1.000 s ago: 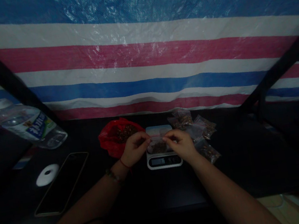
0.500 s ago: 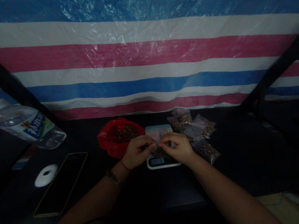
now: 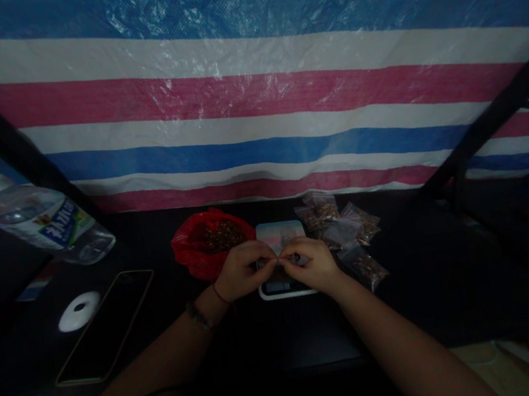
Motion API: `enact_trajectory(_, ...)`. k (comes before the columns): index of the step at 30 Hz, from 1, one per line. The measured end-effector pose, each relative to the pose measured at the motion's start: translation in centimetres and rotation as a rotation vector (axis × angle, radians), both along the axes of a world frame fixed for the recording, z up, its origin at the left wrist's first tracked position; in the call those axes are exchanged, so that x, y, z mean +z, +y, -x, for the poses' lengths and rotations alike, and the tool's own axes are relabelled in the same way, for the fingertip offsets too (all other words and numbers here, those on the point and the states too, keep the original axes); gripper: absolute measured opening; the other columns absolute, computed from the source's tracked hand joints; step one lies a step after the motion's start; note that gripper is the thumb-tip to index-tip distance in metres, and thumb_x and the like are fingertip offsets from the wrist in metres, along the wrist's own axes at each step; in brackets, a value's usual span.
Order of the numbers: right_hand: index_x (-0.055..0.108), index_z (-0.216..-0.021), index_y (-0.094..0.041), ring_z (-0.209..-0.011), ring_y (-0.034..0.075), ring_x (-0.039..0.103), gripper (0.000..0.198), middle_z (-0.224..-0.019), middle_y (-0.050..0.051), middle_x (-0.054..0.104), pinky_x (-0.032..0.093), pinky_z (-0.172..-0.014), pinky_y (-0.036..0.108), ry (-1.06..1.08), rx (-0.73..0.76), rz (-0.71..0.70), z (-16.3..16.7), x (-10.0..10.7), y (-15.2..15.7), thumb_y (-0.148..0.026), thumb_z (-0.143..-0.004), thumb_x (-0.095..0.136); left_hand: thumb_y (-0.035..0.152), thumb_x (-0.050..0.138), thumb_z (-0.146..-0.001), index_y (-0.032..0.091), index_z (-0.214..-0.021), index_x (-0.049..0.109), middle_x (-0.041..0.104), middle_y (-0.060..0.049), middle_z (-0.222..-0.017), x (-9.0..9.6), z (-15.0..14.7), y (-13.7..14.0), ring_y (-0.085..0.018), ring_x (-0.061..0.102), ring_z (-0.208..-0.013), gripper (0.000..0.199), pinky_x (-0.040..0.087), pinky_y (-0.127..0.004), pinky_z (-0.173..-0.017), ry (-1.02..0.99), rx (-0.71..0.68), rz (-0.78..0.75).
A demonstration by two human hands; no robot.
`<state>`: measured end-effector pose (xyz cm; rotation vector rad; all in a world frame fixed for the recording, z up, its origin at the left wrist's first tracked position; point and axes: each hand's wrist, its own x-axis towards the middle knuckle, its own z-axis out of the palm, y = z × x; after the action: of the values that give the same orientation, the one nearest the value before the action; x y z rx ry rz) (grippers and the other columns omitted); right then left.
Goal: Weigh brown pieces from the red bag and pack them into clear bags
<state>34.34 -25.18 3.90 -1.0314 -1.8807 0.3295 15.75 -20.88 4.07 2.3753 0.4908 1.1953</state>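
Note:
Over a small digital kitchen scale [image 3: 288,294], my left hand [image 3: 245,270] and my right hand [image 3: 312,263] meet with thumbs and forefingers pinched together. Between the fingertips is the top of a small plastic zip bag [image 3: 279,270], dim and mostly hidden by the fingers. The scale's white rim and dark display show below the hands. Just left of the scale, a red plastic bag [image 3: 191,251] lies open with brown, grain-like bits [image 3: 224,235] inside. Several small filled zip bags [image 3: 367,265] lie in a loose heap beside my right hand.
A phone [image 3: 106,329] and a white rounded case [image 3: 79,311] lie on the black table [image 3: 290,349] at left. Behind them a clear bottle [image 3: 47,217] leans at a slant in view. Striped plastic sheeting [image 3: 247,93] hangs behind, with dark frame bars [image 3: 489,120] on both sides.
Both hands stay over the scale, fingertips still pinched on the bag. The fingertips have come slightly closer together, and less of the bag shows below them. The view has shifted very slightly.

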Motion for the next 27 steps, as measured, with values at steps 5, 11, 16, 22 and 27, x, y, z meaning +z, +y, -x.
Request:
enact_trajectory(5,0.069,-0.068,-0.02,-0.057,0.012,0.06,0.01,-0.063,0.001,0.067,0.047,-0.056,0.023,0.102,-0.037,0.015,-0.7,0.3,0.2,-0.025,-0.077,0.068,0.022,0.061,-0.083,0.016,-0.076,0.065,0.068,-0.003,-0.071,-0.1,0.3,0.4,-0.012,0.063,-0.066,0.01,0.05,-0.022,-0.062,-0.063,0.049,-0.007)
enact_trajectory(11,0.066,-0.063,-0.02,-0.057,0.013,0.058,0.021,-0.061,0.001,0.065,0.046,-0.056,0.025,0.167,-0.103,0.028,-1.4,0.7,0.4,-0.029,-0.082,0.062,0.025,0.063,-0.083,0.016,-0.073,0.067,0.069,-0.004,-0.07,-0.1,0.5,0.7,-0.013,0.065,-0.065,0.014,0.051,-0.023,-0.061,-0.124,0.121,0.024)
enact_trajectory(16,0.067,-0.08,-0.02,-0.065,0.015,0.061,0.013,-0.074,0.003,0.068,0.048,-0.062,0.027,0.106,-0.023,0.001,-0.8,0.6,0.0,-0.032,-0.081,0.062,0.03,0.066,-0.081,0.017,-0.074,0.071,0.072,-0.004,-0.072,-0.4,0.6,0.6,-0.014,0.067,-0.066,0.016,0.053,-0.024,-0.062,-0.18,0.18,0.047)
enact_trajectory(22,0.069,-0.087,-0.021,-0.079,0.018,0.065,0.014,-0.086,0.006,0.071,0.051,-0.073,0.031,0.1,-0.069,0.058,-1.6,0.4,0.3,-0.032,-0.082,0.062,0.037,0.061,-0.084,0.019,-0.088,0.072,0.074,-0.005,-0.083,-0.1,1.8,1.4,-0.016,0.068,-0.074,0.022,0.054,-0.027,-0.069,-0.082,0.252,-0.028)
enact_trajectory(27,0.064,-0.105,-0.017,-0.082,0.02,0.065,0.035,-0.094,0.008,0.07,0.051,-0.074,0.034,0.501,-0.455,0.04,-6.3,-0.1,2.8,-0.044,-0.084,0.056,0.038,0.045,-0.091,0.016,-0.096,0.071,0.072,-0.009,-0.097,0.5,4.8,4.5,-0.021,0.066,-0.09,0.035,0.051,-0.034,-0.085,0.27,0.606,-0.058)
